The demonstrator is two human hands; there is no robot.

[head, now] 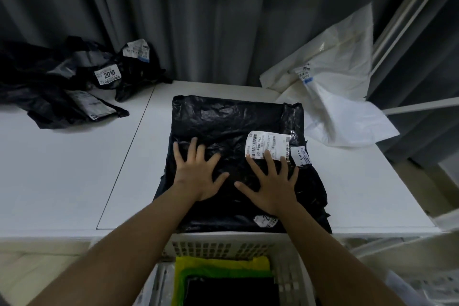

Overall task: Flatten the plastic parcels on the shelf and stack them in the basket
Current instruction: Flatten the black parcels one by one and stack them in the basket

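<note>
A black plastic parcel with a white shipping label lies spread flat on the white shelf. My left hand presses on its left half with fingers spread and straight. My right hand presses on its right half, fingertips touching the label's lower edge. Below the shelf's front edge stands a white slatted basket that holds flat yellow, green and black parcels.
Several crumpled black parcels with labels lie heaped at the shelf's back left. White plastic parcels lie at the back right. A grey curtain hangs behind. A white frame stands at the right.
</note>
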